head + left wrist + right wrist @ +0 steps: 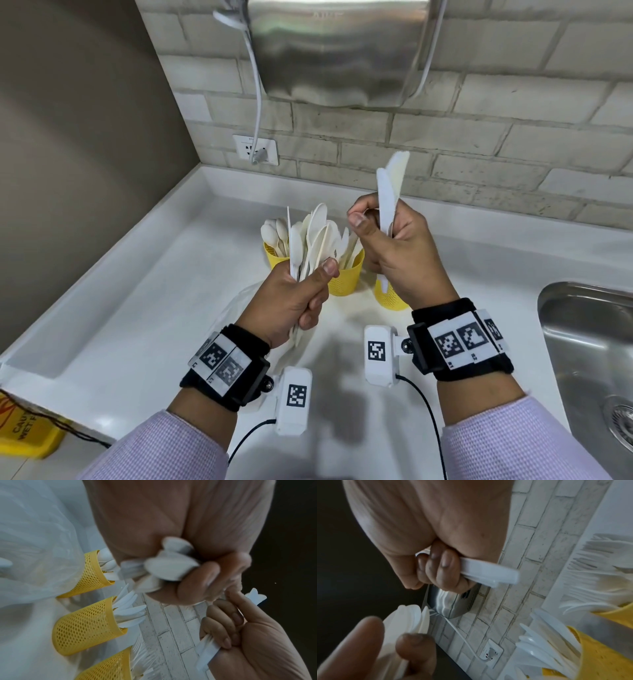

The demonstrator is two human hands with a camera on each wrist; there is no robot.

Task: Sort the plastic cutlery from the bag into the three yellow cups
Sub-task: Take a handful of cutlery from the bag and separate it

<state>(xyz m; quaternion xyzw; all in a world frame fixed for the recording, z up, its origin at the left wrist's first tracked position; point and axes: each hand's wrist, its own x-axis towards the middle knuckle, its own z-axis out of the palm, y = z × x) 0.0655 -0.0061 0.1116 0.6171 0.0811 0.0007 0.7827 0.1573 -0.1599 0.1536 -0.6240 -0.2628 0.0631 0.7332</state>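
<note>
My left hand [305, 294] grips a fanned bundle of white plastic cutlery [313, 240] above the counter; in the left wrist view its fingers [202, 580] curl round the bundle [171, 568]. My right hand [376, 229] holds two white knives [390, 192] upright, blades up, its fingers [443, 568] wrapped round the handles [488, 573]. Behind the hands stand three yellow mesh cups: the left cup [272, 257] has spoons, the middle cup [344, 279] has knives, and the right cup [387, 296], partly hidden by my right hand, has forks [142, 654]. A clear plastic bag [236, 308] lies under my left wrist.
A steel sink [582, 342] is set into the white counter at the right. A wall socket with a white cable [255, 150] and a steel wall unit [339, 51] are at the back. A yellow caution sign [24, 431] shows at bottom left.
</note>
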